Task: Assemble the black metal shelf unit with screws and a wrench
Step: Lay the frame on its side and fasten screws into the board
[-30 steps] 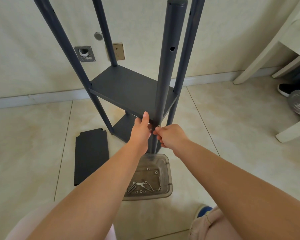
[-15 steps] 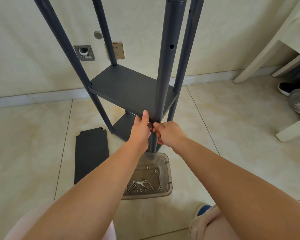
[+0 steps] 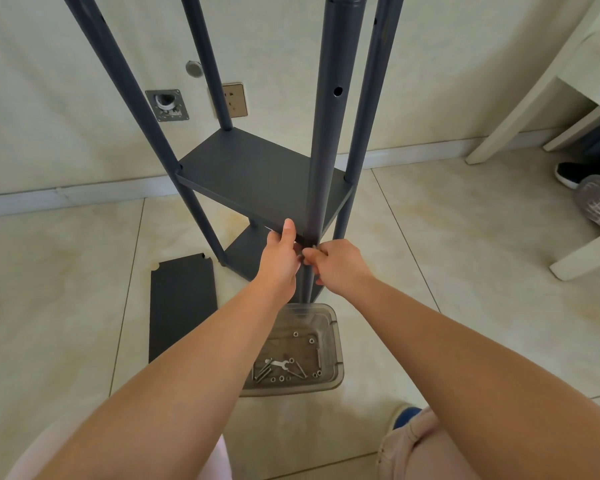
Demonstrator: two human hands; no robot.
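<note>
Both bare forearms reach forward and converge at the near post (image 3: 323, 161). The left hand (image 3: 280, 259) sits just left of it, thumb up, fingers curled under. The right hand (image 3: 338, 266) is just right of it, fingers curled, fingertips pinched against the post.

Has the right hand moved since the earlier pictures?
Yes, slightly: the right hand rose along the dark grey metal post, toward the shelf corner.

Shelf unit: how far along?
Done: four posts up, lower shelf in. In hand: left hand grips the upper shelf corner; right hand pinches a small part, probably a screw, at the near post. Left: loose panel; wrench unused in tray.
</note>
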